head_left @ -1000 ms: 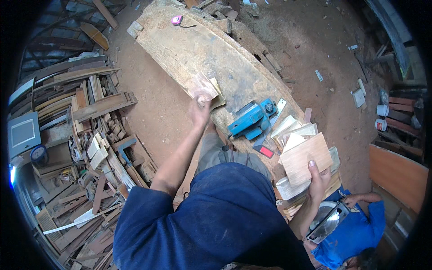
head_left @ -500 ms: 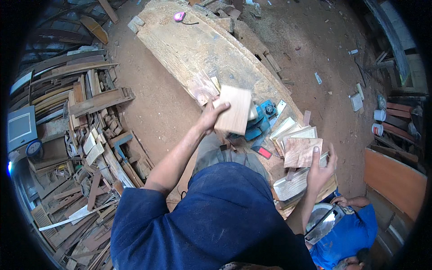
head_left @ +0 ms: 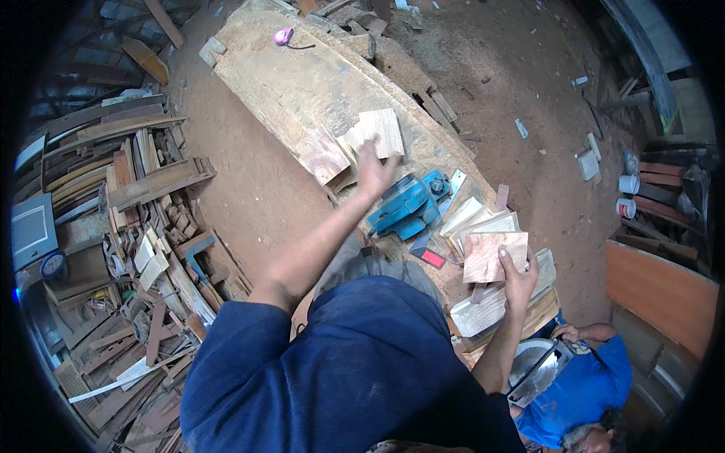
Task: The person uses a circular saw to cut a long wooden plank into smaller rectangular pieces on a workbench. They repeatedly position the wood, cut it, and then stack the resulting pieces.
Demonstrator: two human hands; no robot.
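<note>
A light wooden block [head_left: 384, 130] lies on the sawdust-covered workbench beside another wood piece. My left hand [head_left: 375, 172] is at its near edge, slightly blurred, with the thumb spread away from the fingers. Close to that hand sits a blue electric planer [head_left: 404, 208]. My right hand [head_left: 519, 281] grips the right edge of a square wooden board [head_left: 492, 255], thumb on top; its fingertips are partly hidden. This board sits over a stack of similar boards [head_left: 477, 219].
A metal square [head_left: 453, 190] and a red-faced item [head_left: 432, 259] lie by the planer. A pink tape measure [head_left: 283, 36] rests on the bench's [head_left: 264, 75] far end. Scrap wood [head_left: 162, 264] is piled at left. At lower right, a co-worker in blue [head_left: 585, 385] is beside a round metallic object [head_left: 529, 366].
My left hand has carried the wooden block away from me onto the bench and come off it, uncovering the planer. My right fingers have closed in on the square board's edge.
</note>
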